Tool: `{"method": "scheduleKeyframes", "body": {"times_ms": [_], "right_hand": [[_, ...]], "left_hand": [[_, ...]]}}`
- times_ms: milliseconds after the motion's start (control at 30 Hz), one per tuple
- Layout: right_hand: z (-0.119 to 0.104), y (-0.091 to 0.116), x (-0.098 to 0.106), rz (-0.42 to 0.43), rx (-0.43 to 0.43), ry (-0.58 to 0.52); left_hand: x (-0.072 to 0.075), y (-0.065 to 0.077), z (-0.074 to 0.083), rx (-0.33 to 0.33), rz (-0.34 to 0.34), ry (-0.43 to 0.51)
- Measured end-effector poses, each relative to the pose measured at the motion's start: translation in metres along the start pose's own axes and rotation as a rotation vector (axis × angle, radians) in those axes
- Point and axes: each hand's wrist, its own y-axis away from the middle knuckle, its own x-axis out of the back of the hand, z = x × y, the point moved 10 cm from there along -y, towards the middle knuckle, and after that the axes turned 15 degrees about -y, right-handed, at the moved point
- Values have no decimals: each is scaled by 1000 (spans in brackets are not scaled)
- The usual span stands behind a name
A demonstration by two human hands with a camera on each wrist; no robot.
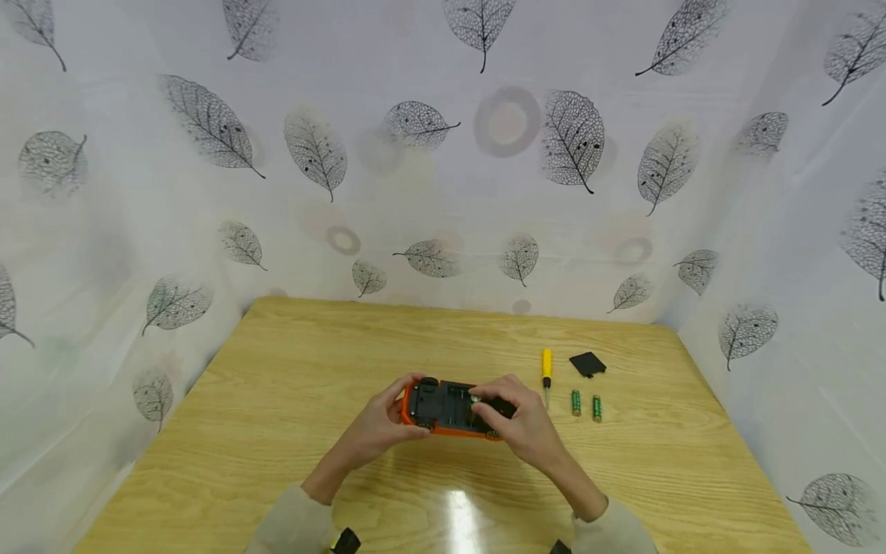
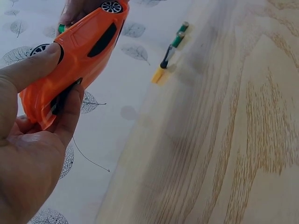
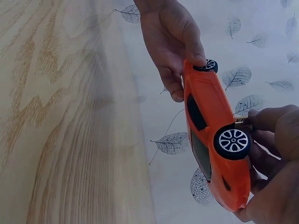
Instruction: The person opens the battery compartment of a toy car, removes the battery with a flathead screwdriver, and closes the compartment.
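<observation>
Orange toy car is held underside up above the wooden table, battery bay uncovered. Left hand grips one end; right hand pinches a battery at the bay. Two green batteries, screwdriver and black cover lie to the right. Step, as judged: battery handling; inserting or removing, cannot tell. Next move likely calls for a steady car and careful alignment with the slot.
</observation>
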Motion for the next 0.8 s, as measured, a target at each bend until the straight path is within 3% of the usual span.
{"method": "scheduleKeyframes", "body": {"times_ms": [167, 267, 567, 733, 800], "right_hand": [[-1, 1, 0, 16, -47, 11], [-14, 0, -2, 25, -37, 7], [-59, -2, 10, 135, 90, -30], [-57, 0, 24, 190, 188, -128], [-49, 3, 31, 211, 180, -172]], "left_hand": [[1, 1, 1, 6, 9, -1], [2, 1, 2, 12, 14, -2], [4, 2, 4, 8, 18, -43], [6, 3, 5, 16, 24, -50], [6, 3, 5, 13, 23, -46]]}}
